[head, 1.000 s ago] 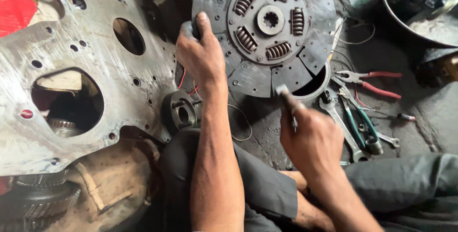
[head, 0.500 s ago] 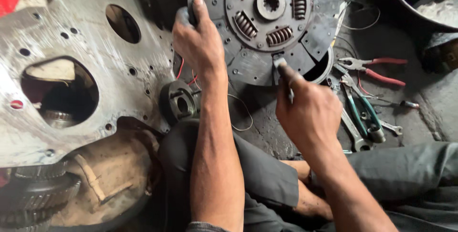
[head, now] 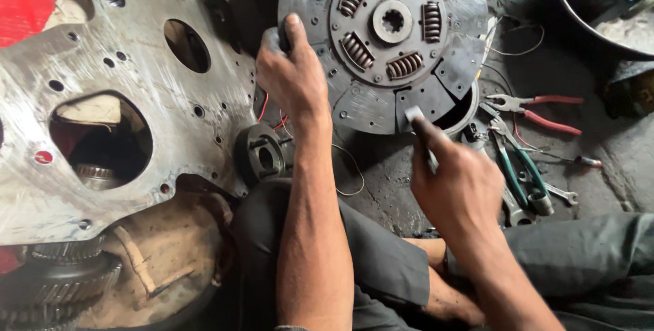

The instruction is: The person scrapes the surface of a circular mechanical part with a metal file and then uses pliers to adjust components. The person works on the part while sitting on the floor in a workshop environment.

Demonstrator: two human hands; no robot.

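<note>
Head view, starting nearest: the person sits low with dark-trousered knees drawn up, and both forearms reach forward over them. The right hand (head: 456,188) is closed in a fist around a slim metal tool (head: 417,121), its pale squared tip set against the lower edge of the clutch disc (head: 392,38). The left hand (head: 293,75) grips the disc's left rim, thumb over the top and fingers curled behind it, steadying it.

The disc rests on the grimy floor just beyond the hands, leaning over a dark round ring (head: 463,109) beneath its lower right edge. Judging by the tool's position, work on the facing segments is underway rather than finished: every visible segment is in place on the disc (the riveted ones look intact), and nothing has been taken off.

Counted: one disc with four coil springs visible around one splined hub; one large steel plate (head: 122,86) to the left with several round holes; one small black bearing-like part (head: 260,154) beside it; gears at the lower left, at least two. Farther right lie red-handled pliers (head: 538,109), green-handled pliers (head: 521,171) and spanners, their number hard to tell. One metal basin (head: 579,21) sits far right.
</note>
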